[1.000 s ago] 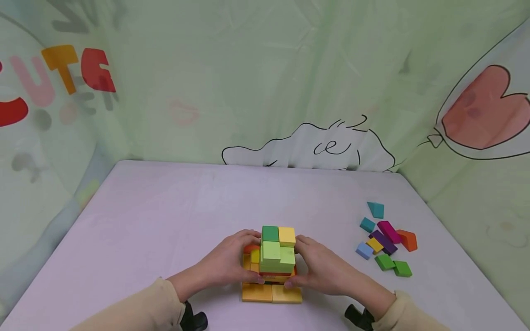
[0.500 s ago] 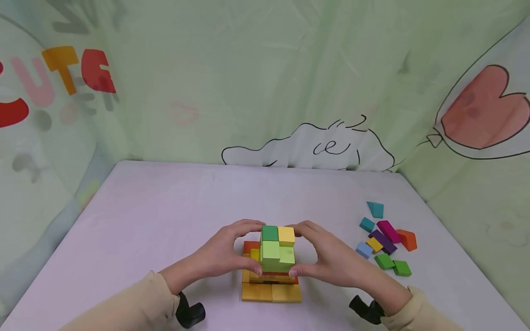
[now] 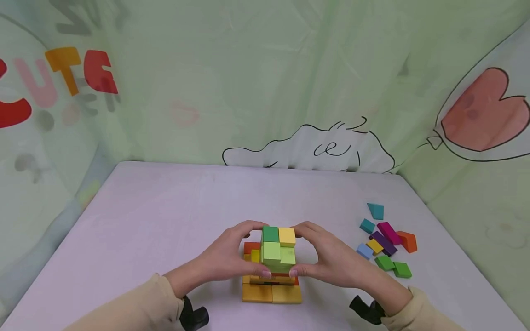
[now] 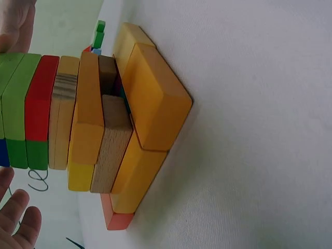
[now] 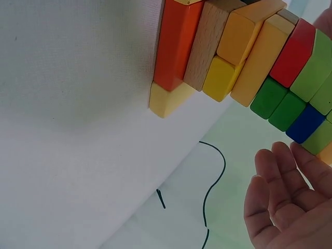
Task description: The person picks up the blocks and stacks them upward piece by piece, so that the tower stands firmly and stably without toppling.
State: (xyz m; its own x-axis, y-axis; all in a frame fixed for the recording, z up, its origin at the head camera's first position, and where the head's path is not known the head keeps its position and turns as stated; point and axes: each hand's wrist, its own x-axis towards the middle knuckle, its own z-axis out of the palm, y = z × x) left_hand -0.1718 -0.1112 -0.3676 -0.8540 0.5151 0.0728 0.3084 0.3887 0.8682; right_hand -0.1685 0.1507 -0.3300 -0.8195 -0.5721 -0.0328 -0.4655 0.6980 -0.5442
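A tower of coloured wooden blocks stands on the table, with light green blocks (image 3: 271, 252), a dark green one (image 3: 270, 234) and a pale yellow one (image 3: 287, 236) at its top. Flat orange blocks (image 3: 257, 293) form its base. My left hand (image 3: 225, 255) grips the upper left side, thumb in front and fingers behind. On the right side my right hand (image 3: 329, 257) holds the upper blocks likewise. Lower layers show red (image 4: 41, 98), yellow (image 5: 222, 78) and bare wood (image 4: 111, 145) blocks. In the right wrist view, fingertips (image 5: 282, 155) lie by a blue block (image 5: 305, 124).
Several loose blocks lie at the table's right, among them a purple block (image 3: 384, 243), a magenta block (image 3: 389, 232), an orange block (image 3: 407, 241) and green blocks (image 3: 402, 269). A pale printed curtain (image 3: 186, 92) hangs behind the table (image 3: 174, 197).
Both hands have risen from the tower's lower layers to its upper blocks. My left thumb has since shifted right on the front face. The tower and loose blocks look unmoved.
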